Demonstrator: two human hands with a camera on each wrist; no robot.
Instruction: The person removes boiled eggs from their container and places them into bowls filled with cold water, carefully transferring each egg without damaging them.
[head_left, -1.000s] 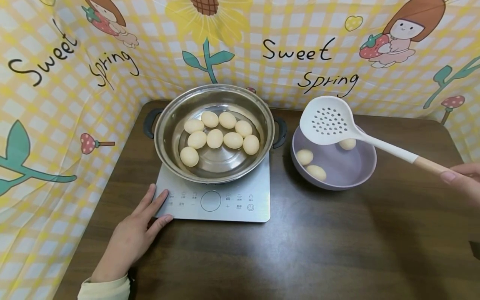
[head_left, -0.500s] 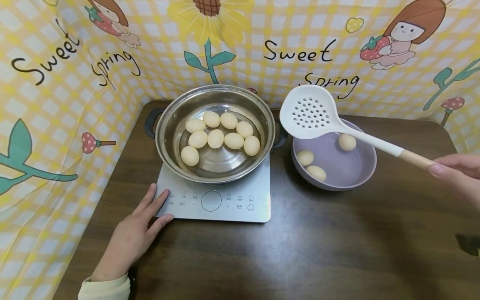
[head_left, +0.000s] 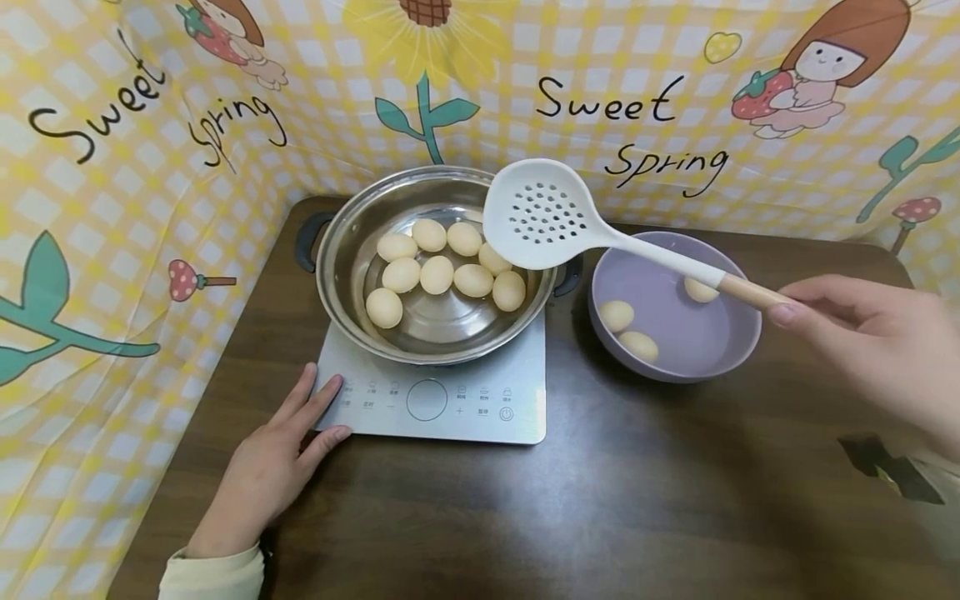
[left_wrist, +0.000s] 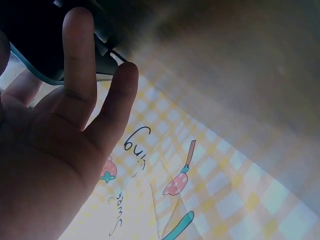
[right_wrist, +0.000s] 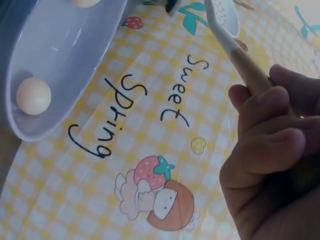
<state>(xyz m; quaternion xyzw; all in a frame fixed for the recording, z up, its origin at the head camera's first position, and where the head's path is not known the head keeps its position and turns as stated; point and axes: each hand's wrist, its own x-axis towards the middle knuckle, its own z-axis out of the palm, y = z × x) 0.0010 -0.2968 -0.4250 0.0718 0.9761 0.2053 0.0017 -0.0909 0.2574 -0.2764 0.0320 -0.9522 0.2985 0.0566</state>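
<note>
My right hand (head_left: 870, 342) grips the wooden handle of a white slotted skimmer (head_left: 536, 212). Its perforated head hangs over the right rim of a steel pot (head_left: 341, 312) and carries nothing. Several pale eggs (head_left: 437, 275) lie in water in the pot; the skimmer partly covers one. Beneath the skimmer's handle stands a purple bowl (head_left: 675, 375) holding 3 eggs, one (right_wrist: 34, 96) also visible in the right wrist view. My left hand (head_left: 273, 458) rests with extended fingers on the left front corner of the silver induction cooker (head_left: 480, 425) under the pot.
The pot's dark side handles (head_left: 311, 242) stick out left and right. A brown wooden table (head_left: 600, 517) carries everything. Yellow checked cloth (head_left: 630, 50) stands up behind and along the left side. A dark strap-like thing (head_left: 888, 467) shows below my right wrist.
My right hand has moved left with the skimmer, taking its head from above the purple bowl to above the pot's right rim. The left hand stays on the cooker's corner.
</note>
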